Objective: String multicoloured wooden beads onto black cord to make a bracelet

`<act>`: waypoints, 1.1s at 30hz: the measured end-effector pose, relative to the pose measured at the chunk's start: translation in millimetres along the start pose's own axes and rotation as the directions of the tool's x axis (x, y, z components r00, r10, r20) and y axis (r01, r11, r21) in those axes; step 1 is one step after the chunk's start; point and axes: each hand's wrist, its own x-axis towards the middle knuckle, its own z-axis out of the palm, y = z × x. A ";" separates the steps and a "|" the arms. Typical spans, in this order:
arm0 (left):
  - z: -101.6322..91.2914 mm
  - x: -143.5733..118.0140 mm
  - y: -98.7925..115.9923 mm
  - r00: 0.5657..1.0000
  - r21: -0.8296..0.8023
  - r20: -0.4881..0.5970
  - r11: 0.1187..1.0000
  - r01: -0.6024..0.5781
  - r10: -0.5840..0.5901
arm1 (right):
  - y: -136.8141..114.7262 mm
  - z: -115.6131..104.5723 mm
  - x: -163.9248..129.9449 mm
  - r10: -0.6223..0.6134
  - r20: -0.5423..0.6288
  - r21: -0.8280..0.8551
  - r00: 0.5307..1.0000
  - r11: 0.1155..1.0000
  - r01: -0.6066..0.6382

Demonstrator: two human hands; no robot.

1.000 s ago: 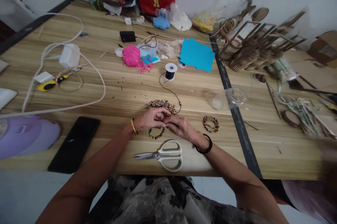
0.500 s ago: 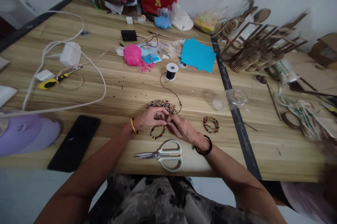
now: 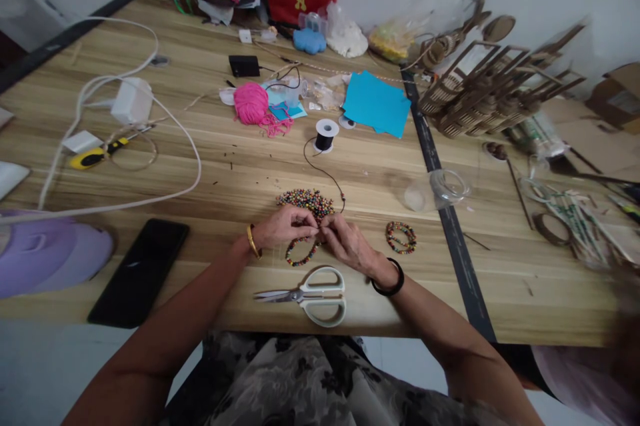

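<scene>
My left hand (image 3: 286,225), with a gold bangle at its wrist, pinches at one end of a bead bracelet (image 3: 299,261) of small coloured beads. Fingertips of my right hand (image 3: 349,239) are closed at the same spot, almost touching the left ones; the cord between them is too fine to make out. Below the hands the bracelet's loop lies on the wood. Just beyond the fingers is a pile of loose beads (image 3: 306,199). A black cord (image 3: 325,173) runs from a spool (image 3: 325,135) towards my right hand, with a few beads on it.
Scissors (image 3: 305,295) lie near the table's front edge. Coiled bead strings (image 3: 401,238) rest to the right. Left are a phone (image 3: 140,273), a purple cap (image 3: 55,253) and a white cable (image 3: 197,166). Farther back are pink yarn (image 3: 251,103) and blue paper (image 3: 377,105).
My fingers have shifted slightly, and the fingertips now meet in a clearer pinch. More of the bracelet's right side shows between the hands.
</scene>
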 end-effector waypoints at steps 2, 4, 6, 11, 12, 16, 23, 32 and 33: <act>-0.3 -0.1 0.0 1.000 0.001 0.001 1.000 -0.008 0.008 | -0.9 -1.3 0.7 0.008 0.001 0.024 1.000 1.000 -0.009; -0.6 -0.2 0.2 1.000 -0.005 0.001 1.000 -0.013 0.013 | -2.7 -4.5 1.7 0.020 0.013 0.035 1.000 0.999 -0.021; -0.8 -0.3 0.6 1.000 -0.015 0.002 1.000 -0.009 0.009 | -5.3 -9.9 2.9 0.030 0.038 0.037 0.999 0.999 -0.031; -0.4 -0.8 1.3 1.000 -0.044 -0.002 0.999 0.010 -0.010 | -12.0 -26.0 5.2 -0.008 0.125 -0.011 0.992 1.000 0.010; -0.2 -0.8 1.2 1.000 -0.049 -0.007 0.999 0.010 -0.010 | -12.6 -28.0 5.4 -0.029 0.132 -0.043 0.991 0.998 0.035; 0.2 -0.7 0.7 1.000 -0.055 -0.016 0.998 -0.003 0.002 | -11.7 -30.4 4.9 -0.067 0.168 -0.152 0.983 0.984 0.093; 0.8 -0.9 0.0 0.999 -0.051 -0.035 0.999 0.011 -0.012 | -12.1 -30.6 4.1 -0.042 0.258 -0.357 0.965 0.924 0.136; 2.6 0.8 -3.8 0.999 -0.019 -0.042 0.999 -0.029 0.028 | -16.8 -29.7 4.1 -0.085 0.196 -0.267 0.977 0.954 0.137; 3.0 0.8 -4.1 0.999 -0.041 -0.030 0.999 -0.018 0.016 | -18.0 -29.4 4.3 -0.093 0.183 -0.238 0.979 0.962 0.136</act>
